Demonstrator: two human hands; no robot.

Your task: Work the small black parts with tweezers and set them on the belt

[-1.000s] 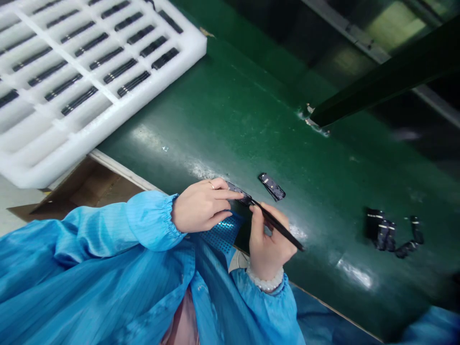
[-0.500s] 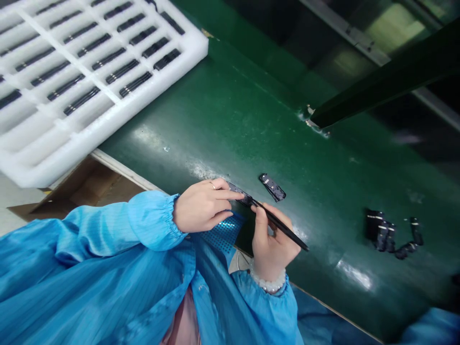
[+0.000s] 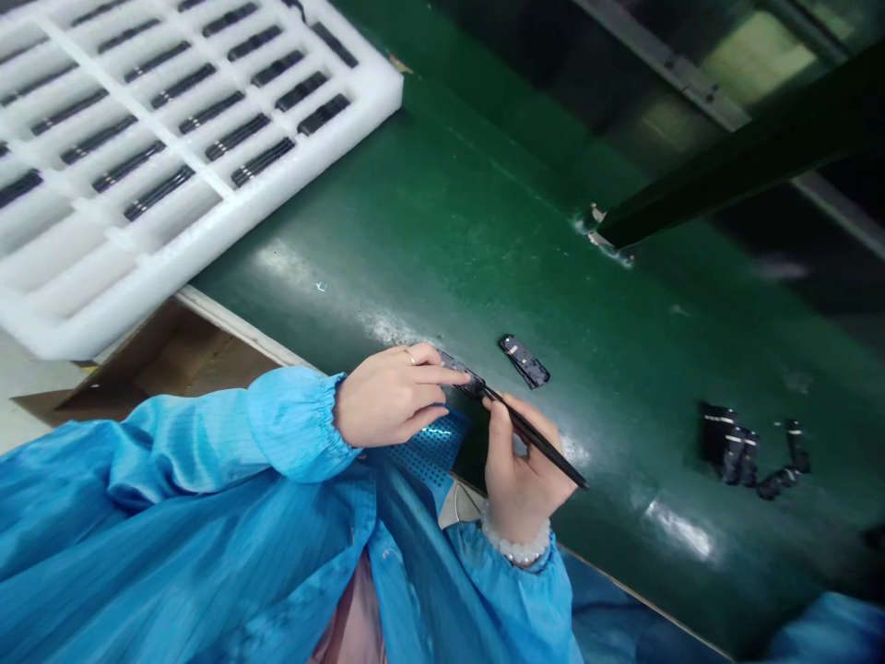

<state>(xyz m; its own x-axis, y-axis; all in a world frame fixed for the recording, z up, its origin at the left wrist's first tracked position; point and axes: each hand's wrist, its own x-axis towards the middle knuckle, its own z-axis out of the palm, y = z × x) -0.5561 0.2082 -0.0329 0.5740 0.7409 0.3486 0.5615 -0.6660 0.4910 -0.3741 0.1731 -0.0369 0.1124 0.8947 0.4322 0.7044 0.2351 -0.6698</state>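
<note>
My left hand [image 3: 391, 395] lies palm down with its fingers stretched out. One fingertip presses on a narrow black plastic casing [image 3: 456, 369], partly hidden under the fingers, at the near edge of the green bench. My right hand [image 3: 526, 456] is closed round slim black tweezers [image 3: 546, 443] like a pen; their tip touches the right end of that casing, by my left fingertip. A second black casing [image 3: 524, 360], with its inner side up, rests on the bench just beyond my hands. Under my left thumb hangs a blue perforated sheet [image 3: 439, 452].
A white foam tray [image 3: 277, 207] with rows of black parts stands on the left, some slots bare. Several small black parts [image 3: 733, 447] lie to the right on the green bench [image 3: 415, 240]. A dark post [image 3: 664, 203] rises at the back. An open cardboard box [image 3: 159, 360] sits below the bench edge.
The rear end of the tweezers has swung slightly down and to the left in my right hand. My left hand and the casings stay in place.
</note>
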